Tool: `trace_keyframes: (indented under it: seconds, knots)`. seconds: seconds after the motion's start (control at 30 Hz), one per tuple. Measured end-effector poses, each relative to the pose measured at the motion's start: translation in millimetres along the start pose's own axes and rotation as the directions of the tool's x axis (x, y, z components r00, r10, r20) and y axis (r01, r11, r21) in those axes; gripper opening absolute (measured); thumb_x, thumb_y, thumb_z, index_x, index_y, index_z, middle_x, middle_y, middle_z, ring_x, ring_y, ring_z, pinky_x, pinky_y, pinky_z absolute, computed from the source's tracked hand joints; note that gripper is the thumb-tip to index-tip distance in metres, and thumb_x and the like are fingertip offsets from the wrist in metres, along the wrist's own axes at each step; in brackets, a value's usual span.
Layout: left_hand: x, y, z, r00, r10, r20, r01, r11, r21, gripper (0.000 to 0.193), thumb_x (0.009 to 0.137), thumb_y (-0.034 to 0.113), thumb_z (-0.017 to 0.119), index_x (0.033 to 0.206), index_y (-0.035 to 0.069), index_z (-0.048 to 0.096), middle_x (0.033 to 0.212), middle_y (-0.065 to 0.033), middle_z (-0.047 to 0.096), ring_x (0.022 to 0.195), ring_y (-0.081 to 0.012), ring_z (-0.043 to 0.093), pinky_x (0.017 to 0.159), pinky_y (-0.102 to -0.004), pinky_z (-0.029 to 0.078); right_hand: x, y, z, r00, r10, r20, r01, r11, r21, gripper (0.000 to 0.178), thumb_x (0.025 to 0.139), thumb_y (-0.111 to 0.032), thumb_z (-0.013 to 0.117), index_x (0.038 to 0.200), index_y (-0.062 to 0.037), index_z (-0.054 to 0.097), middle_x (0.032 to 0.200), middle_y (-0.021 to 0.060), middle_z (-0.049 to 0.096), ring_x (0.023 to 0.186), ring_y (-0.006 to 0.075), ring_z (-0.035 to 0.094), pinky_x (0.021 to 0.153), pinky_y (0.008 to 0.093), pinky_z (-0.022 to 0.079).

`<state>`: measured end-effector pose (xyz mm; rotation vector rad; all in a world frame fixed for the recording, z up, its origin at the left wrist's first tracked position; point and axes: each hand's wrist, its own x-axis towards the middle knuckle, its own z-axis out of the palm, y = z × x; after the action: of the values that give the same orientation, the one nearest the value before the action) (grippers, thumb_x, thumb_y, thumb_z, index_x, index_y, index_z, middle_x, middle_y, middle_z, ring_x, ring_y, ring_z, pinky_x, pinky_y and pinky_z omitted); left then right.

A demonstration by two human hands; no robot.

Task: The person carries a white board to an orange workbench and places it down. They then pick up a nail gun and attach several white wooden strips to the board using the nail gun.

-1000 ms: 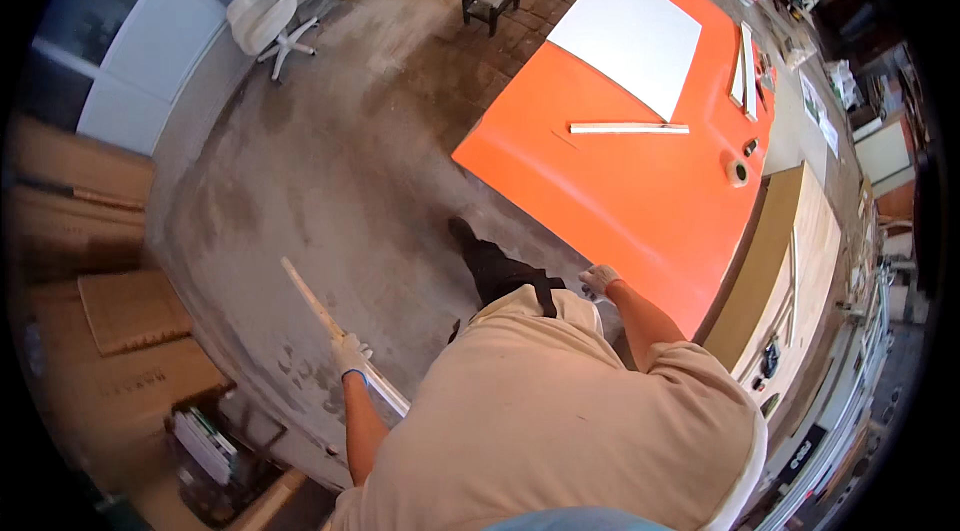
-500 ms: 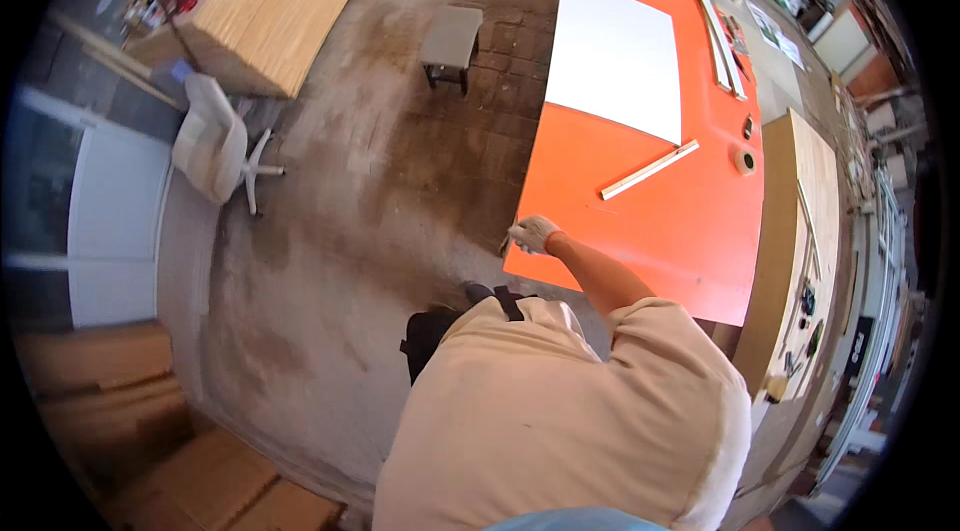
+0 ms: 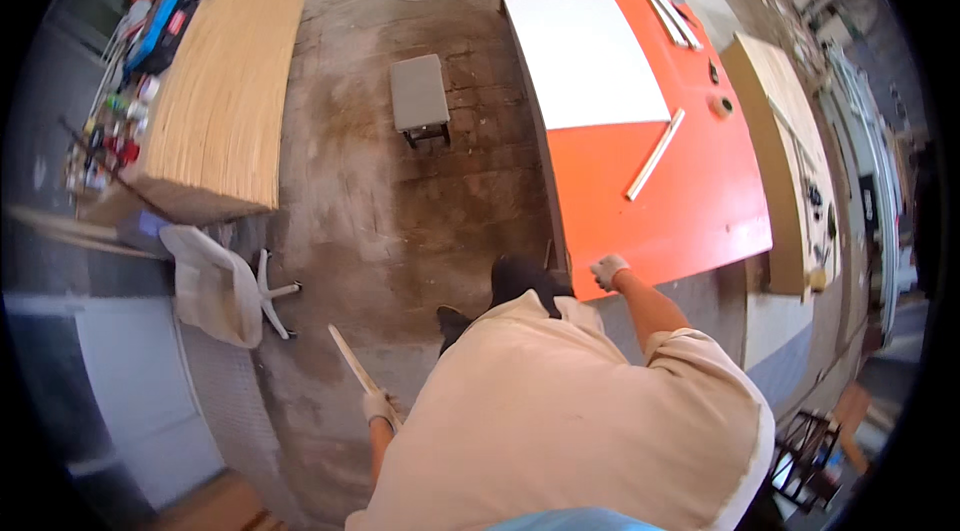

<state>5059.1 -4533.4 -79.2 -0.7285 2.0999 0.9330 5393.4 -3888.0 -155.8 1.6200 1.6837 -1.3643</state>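
Observation:
My left hand [image 3: 378,405], in a light glove, is closed around a long thin wooden strip [image 3: 347,353] held low at my left side. My gloved right hand [image 3: 608,272] is over the near left corner of an orange tabletop [image 3: 690,221], its fingers curled; I cannot make out whether anything is inside them. A pale wooden strip [image 3: 655,155] lies slantwise on the orange surface, close to a large white sheet [image 3: 585,61]. Farther right on the tabletop are a roll of tape [image 3: 721,108] and longer pale strips [image 3: 662,6].
A grey-topped stool [image 3: 420,96] stands left of the table. Beyond it is a tall stack of wooden sheets [image 3: 240,71], with a pale swivel chair [image 3: 215,286] nearer me. To the right of the table, a wooden box-like bench [image 3: 785,116] carries small tools.
My view has shifted, and the tabletop sits differently in it. My left hand has come into view with the wooden strip. The right hand stays by the table's near left corner.

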Motion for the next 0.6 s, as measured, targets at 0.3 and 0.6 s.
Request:
trace_keyframes:
  seconds: [0.3, 0.6]
  knots:
    - [70, 358, 79, 0.846, 0.463, 0.263, -0.532, 0.741, 0.409, 0.016, 0.095, 0.016, 0.065, 0.106, 0.006, 0.064, 0.075, -0.0061, 0.069, 0.058, -0.0199, 0.068, 0.051, -0.0373, 0.055, 32, 30, 24, 0.976, -0.122, 0.181, 0.218, 0.516, -0.828, 0.025, 0.101, -0.039, 0.072, 0.103, -0.0150, 0.080, 0.094, 0.0110, 0.084, 0.093, 0.0289, 0.083, 0.080, 0.0467, 0.062]
    - [29, 584, 306, 0.610, 0.494, 0.619, -0.779, 0.229, 0.584, 0.046, 0.099, 0.035, 0.068, 0.135, 0.005, 0.067, 0.110, -0.0316, 0.076, 0.105, -0.0501, 0.074, 0.091, -0.0574, 0.058, 143, -148, -107, 0.908, -0.412, 0.074, 0.357, 0.669, -0.652, 0.029, 0.102, -0.034, 0.065, 0.088, -0.0129, 0.079, 0.085, 0.0099, 0.083, 0.072, 0.0237, 0.079, 0.077, 0.0410, 0.062]
